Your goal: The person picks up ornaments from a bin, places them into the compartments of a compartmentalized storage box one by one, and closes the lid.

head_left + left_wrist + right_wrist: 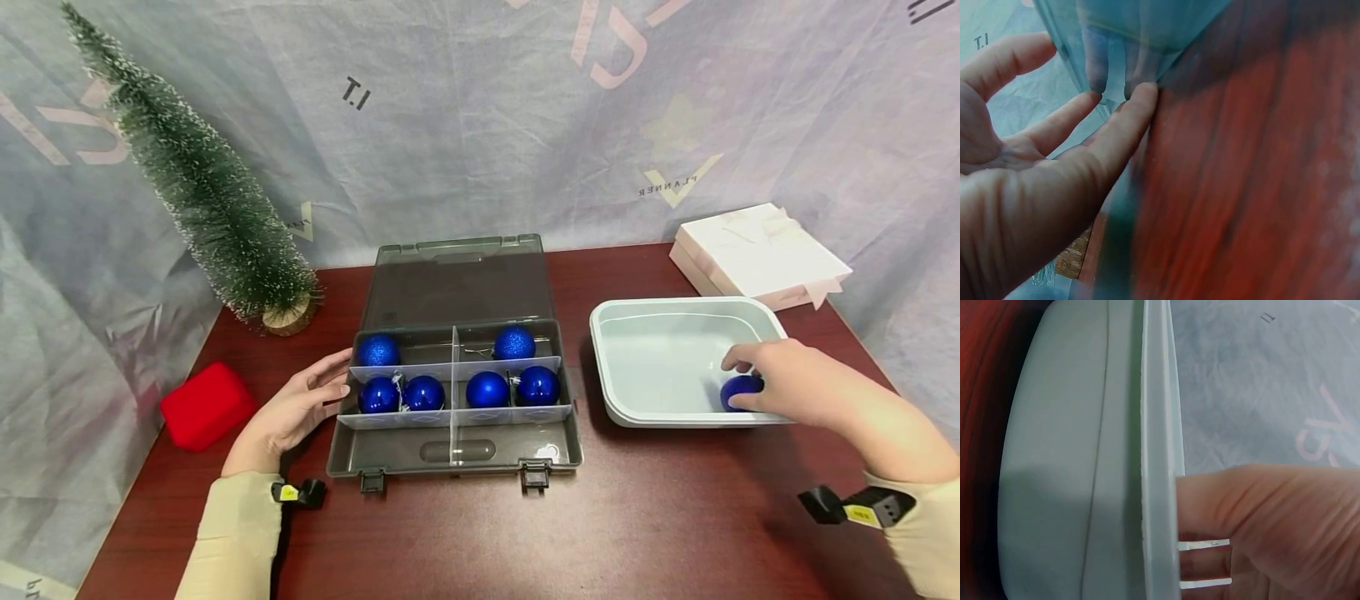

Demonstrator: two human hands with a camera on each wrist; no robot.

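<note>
My right hand (795,387) reaches into the white plastic tub (652,358) and holds a blue Christmas ball (738,392) near its front right corner. The right wrist view shows the tub's rim (1159,450) in front of the fingers, so the ball is hidden there. My left hand (303,400) touches the left side of a grey divided plastic box (442,471), its fingers (1129,125) fairly straight against the wall. Glittery blue balls (514,342) sit in both back compartments. Each middle compartment holds two smooth blue balls (423,392).
The box's lid (457,287) lies open toward the back. A frosted miniature tree (217,200) stands at the back left, and a red box (207,406) is left of my left hand. Behind the tub is a pale gift box (761,250) with a ribbon. A fabric backdrop closes off the rear.
</note>
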